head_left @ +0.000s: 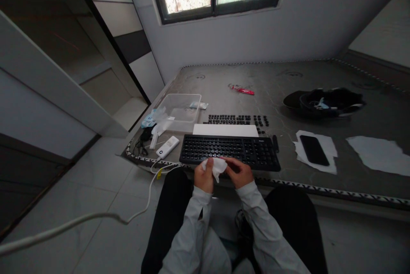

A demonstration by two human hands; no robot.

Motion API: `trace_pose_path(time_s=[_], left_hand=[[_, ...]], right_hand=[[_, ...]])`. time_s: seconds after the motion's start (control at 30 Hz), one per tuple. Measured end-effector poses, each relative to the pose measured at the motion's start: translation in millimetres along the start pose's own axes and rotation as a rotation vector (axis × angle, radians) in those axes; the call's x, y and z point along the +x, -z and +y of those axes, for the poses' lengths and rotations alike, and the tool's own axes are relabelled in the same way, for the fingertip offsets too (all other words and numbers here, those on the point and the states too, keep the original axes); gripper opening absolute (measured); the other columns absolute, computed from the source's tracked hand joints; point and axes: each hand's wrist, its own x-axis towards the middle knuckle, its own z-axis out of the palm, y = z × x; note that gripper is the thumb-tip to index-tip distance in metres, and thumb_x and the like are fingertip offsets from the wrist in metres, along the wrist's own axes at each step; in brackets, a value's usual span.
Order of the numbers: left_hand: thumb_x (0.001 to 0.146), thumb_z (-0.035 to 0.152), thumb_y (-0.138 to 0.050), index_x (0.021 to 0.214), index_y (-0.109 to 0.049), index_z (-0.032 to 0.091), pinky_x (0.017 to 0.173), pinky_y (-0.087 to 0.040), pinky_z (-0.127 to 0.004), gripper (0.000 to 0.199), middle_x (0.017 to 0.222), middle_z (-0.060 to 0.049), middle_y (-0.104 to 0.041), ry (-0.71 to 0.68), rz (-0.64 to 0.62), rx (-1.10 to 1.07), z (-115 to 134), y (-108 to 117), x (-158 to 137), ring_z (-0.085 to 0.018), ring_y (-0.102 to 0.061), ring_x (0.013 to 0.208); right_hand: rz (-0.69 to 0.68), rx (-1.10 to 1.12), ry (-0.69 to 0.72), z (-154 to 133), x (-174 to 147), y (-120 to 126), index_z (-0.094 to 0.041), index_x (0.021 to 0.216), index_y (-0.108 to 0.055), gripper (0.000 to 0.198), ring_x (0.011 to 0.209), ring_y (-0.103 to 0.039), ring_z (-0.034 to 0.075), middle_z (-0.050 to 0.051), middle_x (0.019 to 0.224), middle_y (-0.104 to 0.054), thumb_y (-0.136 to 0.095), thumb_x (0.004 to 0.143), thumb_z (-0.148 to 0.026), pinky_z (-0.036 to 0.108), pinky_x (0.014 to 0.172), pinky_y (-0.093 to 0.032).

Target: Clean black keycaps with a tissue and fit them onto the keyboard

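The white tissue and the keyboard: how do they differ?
The white tissue is pale and crumpled, while the keyboard is black and flat. The tissue is small; the keyboard is long. The left hand and right hand hold the tissue, whereas the keyboard lies on the grey surface.

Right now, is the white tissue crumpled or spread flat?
Crumpled: the white tissue is bunched up in the left hand, with one loose end hanging down.
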Motion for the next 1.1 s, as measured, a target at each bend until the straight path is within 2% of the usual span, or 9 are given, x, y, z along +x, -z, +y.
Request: trace_pose_path(time_s=[0.1, 0.2, 0.27, 0.4, 0.6, 0.73, 0.87, 1.0, 1.1], left_hand=[[0.075, 0.057, -0.061, 0.092, -0.073, 0.012, 0.069, -0.049, -0.026, 0.049, 0.085, -0.009, -0.076, -0.037, 0.010, 0.015, -3, -1, -1, -0.019, -0.067, 0.075], [0.079, 0.055, -0.058, 0.101, -0.072, 0.015, 0.077, -0.050, -0.028, 0.047, 0.098, -0.011, -0.075, -0.071, 0.052, 0.086, -6, -2, -2, -0.022, -0.068, 0.089], [0.081, 0.054, -0.056, 0.105, -0.070, 0.017, 0.082, -0.050, -0.029, 0.047, 0.102, -0.011, -0.074, -0.096, 0.057, 0.141, -6, -3, -4, -0.023, -0.067, 0.094], [0.084, 0.052, -0.053, 0.109, -0.068, 0.018, 0.088, -0.048, -0.030, 0.045, 0.106, -0.011, -0.073, -0.136, 0.022, 0.170, -3, -6, -9, -0.023, -0.066, 0.100], [0.087, 0.055, -0.046, 0.108, -0.066, 0.014, 0.092, -0.047, -0.033, 0.050, 0.108, -0.013, -0.072, -0.123, -0.052, 0.012, -6, -4, -6, -0.023, -0.065, 0.101], [0.084, 0.058, -0.046, 0.105, -0.067, 0.013, 0.091, -0.046, -0.035, 0.054, 0.111, -0.015, -0.069, -0.124, 0.051, 0.065, -11, 4, 4, -0.025, -0.063, 0.103], [0.080, 0.051, -0.059, 0.100, -0.070, 0.014, 0.092, -0.045, -0.035, 0.044, 0.109, -0.013, -0.069, -0.177, 0.184, 0.198, -8, 12, 9, -0.024, -0.063, 0.101], [0.070, 0.039, -0.072, 0.098, -0.067, 0.016, 0.078, -0.051, -0.029, 0.037, 0.097, -0.008, -0.071, -0.162, 0.260, 0.207, -5, 13, 10, -0.020, -0.066, 0.086], [0.067, 0.037, -0.075, 0.096, -0.066, 0.014, 0.069, -0.052, -0.025, 0.038, 0.087, -0.006, -0.071, -0.134, 0.255, 0.185, -7, 10, 9, -0.017, -0.065, 0.076]], right_hand=[[0.019, -0.017, 0.043, -2, -1, -3, -0.025, 0.104, -0.069, 0.028, 0.085, -0.070, 0.020, 0.005, 0.101, -0.073, -0.065, 0.077, -0.027, 0.031, 0.075, -0.059], [0.069, -0.079, 0.151, -5, -2, -7, -0.023, 0.095, -0.071, 0.023, 0.092, -0.067, 0.021, 0.008, 0.111, -0.067, -0.066, 0.073, -0.023, 0.032, 0.074, -0.058], [0.097, -0.127, 0.159, -5, -2, -10, -0.022, 0.088, -0.072, 0.018, 0.088, -0.066, 0.022, 0.008, 0.104, -0.068, -0.066, 0.072, -0.020, 0.032, 0.073, -0.057], [0.068, -0.075, 0.020, -1, -4, -15, -0.023, 0.091, -0.070, 0.020, 0.074, -0.068, 0.019, 0.003, 0.084, -0.073, -0.063, 0.072, -0.019, 0.031, 0.070, -0.057], [0.094, 0.189, -0.122, 5, -2, -17, -0.020, 0.086, -0.071, 0.018, 0.076, -0.070, 0.020, 0.005, 0.084, -0.075, -0.068, 0.070, -0.027, 0.029, 0.067, -0.058], [0.065, 0.169, -0.117, 3, 1, -10, -0.021, 0.084, -0.073, 0.016, 0.075, -0.070, 0.020, 0.004, 0.082, -0.076, -0.070, 0.071, -0.031, 0.030, 0.069, -0.058], [0.072, 0.130, -0.057, -3, 1, -1, -0.023, 0.083, -0.074, 0.013, 0.077, -0.069, 0.019, 0.004, 0.083, -0.075, -0.069, 0.073, -0.030, 0.031, 0.072, -0.056], [0.032, 0.184, -0.027, -3, -1, 2, -0.023, 0.085, -0.074, 0.014, 0.076, -0.069, 0.019, 0.004, 0.082, -0.075, -0.070, 0.074, -0.031, 0.030, 0.070, -0.056], [-0.032, 0.230, -0.050, 1, -1, -1, -0.022, 0.087, -0.074, 0.020, 0.075, -0.068, 0.020, 0.005, 0.082, -0.074, -0.073, 0.071, -0.034, 0.031, 0.069, -0.056]])
